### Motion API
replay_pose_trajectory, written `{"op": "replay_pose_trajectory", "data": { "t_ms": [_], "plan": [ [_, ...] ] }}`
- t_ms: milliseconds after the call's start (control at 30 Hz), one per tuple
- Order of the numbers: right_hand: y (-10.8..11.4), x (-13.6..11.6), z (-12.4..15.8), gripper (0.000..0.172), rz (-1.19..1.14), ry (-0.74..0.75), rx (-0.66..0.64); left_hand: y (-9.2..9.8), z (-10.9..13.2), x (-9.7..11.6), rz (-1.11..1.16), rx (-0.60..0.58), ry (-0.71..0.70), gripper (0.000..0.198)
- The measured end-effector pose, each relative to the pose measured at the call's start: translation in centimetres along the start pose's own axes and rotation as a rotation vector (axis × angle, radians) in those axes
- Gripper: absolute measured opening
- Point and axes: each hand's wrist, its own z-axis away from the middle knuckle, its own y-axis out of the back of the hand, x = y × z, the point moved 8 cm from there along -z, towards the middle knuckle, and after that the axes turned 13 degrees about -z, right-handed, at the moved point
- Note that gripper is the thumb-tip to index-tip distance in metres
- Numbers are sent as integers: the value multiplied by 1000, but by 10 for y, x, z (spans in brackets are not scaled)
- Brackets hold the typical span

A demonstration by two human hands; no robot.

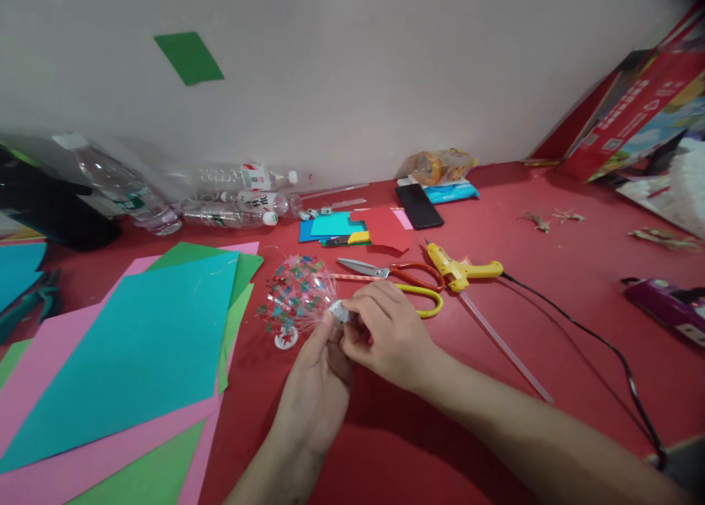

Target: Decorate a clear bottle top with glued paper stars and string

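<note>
Between both hands is a clear plastic bunch (300,292) of thin strands, covered with small red, green and blue stars. At its near end is a whitish-silver piece (340,313). My left hand (315,387) is closed round that end, with the thumb along its side. The fingers of my right hand (388,332) pinch the same piece from the right and partly hide it. A small white crescent with a star (286,338) shows just under the strands. Beyond my right hand are red-handled scissors (413,274) and a yellow scissor handle (432,300).
A yellow glue gun (460,268) with a clear stick and black cord lies right of the hands. Coloured sheets (143,343) cover the left. Plastic bottles (231,213) lie along the wall. A phone (419,205), a yellow-black cutter (352,238) and a purple device (664,307) are farther off.
</note>
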Motion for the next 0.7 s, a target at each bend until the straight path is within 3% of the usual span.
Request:
{"op": "replay_pose_trajectory", "data": {
  "t_ms": [700],
  "plan": [
    [0,-1,-1,13,16,14,11,-1,0,-1,18,-25,8,24]
  ]
}}
